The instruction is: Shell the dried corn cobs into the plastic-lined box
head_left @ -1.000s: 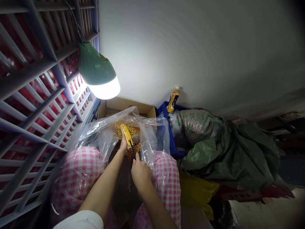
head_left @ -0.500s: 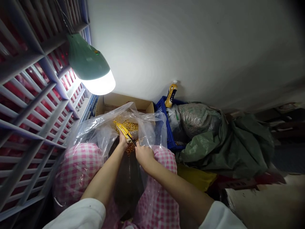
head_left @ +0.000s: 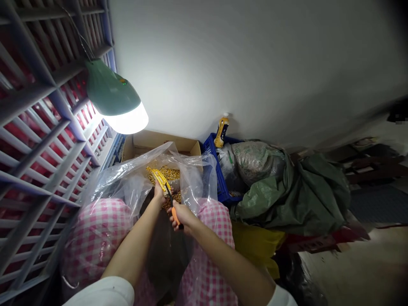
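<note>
My left hand point(head_left: 158, 193) grips a yellow corn cob point(head_left: 161, 181) upright, with the cob's tip pointing away from me. My right hand point(head_left: 182, 217) is shut on an orange-handled tool point(head_left: 174, 216), and its thin dark shaft reaches up against the cob. The cob's lower part is hidden by my left hand. Loose yellow corn kernels point(head_left: 167, 173) lie just beyond and below the cob inside a clear plastic bag point(head_left: 134, 185). The bag's mouth is spread open over my pink-checked lap cloth point(head_left: 95, 242).
A cardboard box point(head_left: 159, 142) stands behind the bag. To its right are a blue plastic crate point(head_left: 211, 159), a yellow-labelled bottle point(head_left: 222, 130), a woven sack point(head_left: 255, 161) and a green tarp point(head_left: 293, 195). A lit green lamp point(head_left: 113, 95) hangs above a white slatted rack point(head_left: 41, 148) on the left.
My right hand has turned and dropped a little, so the tool's orange handle now shows. The whole view has shifted, with the scene sliding left in the frame.
</note>
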`<state>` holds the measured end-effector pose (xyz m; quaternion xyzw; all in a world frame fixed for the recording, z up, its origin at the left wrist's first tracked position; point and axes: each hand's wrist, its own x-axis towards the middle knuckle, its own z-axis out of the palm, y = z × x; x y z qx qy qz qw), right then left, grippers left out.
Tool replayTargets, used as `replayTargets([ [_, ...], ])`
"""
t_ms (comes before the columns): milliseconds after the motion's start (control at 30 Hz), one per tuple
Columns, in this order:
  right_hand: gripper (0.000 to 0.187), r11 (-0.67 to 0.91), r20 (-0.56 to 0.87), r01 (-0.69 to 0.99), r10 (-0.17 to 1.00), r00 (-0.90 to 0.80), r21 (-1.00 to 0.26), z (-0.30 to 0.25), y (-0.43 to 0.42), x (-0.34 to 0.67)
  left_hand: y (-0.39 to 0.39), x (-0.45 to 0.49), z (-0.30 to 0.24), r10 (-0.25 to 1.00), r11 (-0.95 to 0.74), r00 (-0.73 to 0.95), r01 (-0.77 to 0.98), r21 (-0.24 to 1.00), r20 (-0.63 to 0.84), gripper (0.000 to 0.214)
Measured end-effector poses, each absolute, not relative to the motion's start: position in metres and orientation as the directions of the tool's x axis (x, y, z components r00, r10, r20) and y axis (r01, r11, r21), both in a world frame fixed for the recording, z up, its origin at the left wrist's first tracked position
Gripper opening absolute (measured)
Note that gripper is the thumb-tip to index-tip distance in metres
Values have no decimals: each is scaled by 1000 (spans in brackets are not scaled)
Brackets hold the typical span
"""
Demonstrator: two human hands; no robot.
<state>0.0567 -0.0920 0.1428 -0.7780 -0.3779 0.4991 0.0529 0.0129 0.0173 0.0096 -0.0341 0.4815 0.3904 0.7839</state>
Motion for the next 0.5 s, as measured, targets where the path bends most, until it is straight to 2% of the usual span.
replayTargets([
  [67, 37, -656, -645, 623, 703, 299, -426, 142, -103, 58, 16, 12, 9, 590, 692, 232, -639, 336, -774, 50],
  [200, 33, -488, -459, 849, 812, 359, -200, 147, -107, 60, 14, 13, 8, 599, 689, 224, -633, 352, -769, 50],
  [333, 33, -440, -475, 894, 806, 355, -79, 154, -92, 49, 15, 14, 7, 586, 699, 230, -629, 341, -777, 50],
  [500, 33, -509, -530, 855, 753, 390, -94, 153, -77, 38, 20, 16, 3, 552, 699, 235, -653, 291, -800, 51],
])
